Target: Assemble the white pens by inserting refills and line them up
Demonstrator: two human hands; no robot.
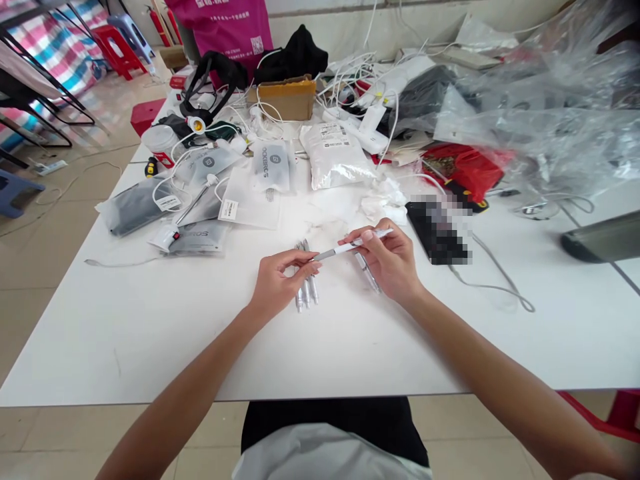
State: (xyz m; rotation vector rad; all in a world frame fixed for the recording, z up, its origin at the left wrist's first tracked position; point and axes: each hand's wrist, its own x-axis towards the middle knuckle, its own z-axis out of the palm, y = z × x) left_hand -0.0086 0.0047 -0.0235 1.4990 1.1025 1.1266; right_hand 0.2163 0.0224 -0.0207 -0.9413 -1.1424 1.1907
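Two bare hands meet over a white table (150, 333), sharing one white pen (350, 247). The right hand (393, 263) pinches the pen's upper end between thumb and fingertips (367, 235), its fingers closed narrowly on the barrel. The left hand (277, 280) curls its thumb and forefinger (309, 267) around the pen's grey lower end, so the pen spans the gap between the two hands, tilted up toward the right fingers and lifted off the table.

Just below the left fingertips, a small bundle of silver pens (306, 293) lies on the table, side by side and partly covered by those fingers. Under the right fingers lies one more pen (369, 275), apart from the bundle.

Beyond the right fingers, a crumpled white tissue (385, 200) sits near a black device (425, 223), from which a grey cable (500, 288) loops away past the right wrist. Farther beyond the left fingers, white packets (273, 167) and a cardboard box (287, 99) crowd the table's far side.
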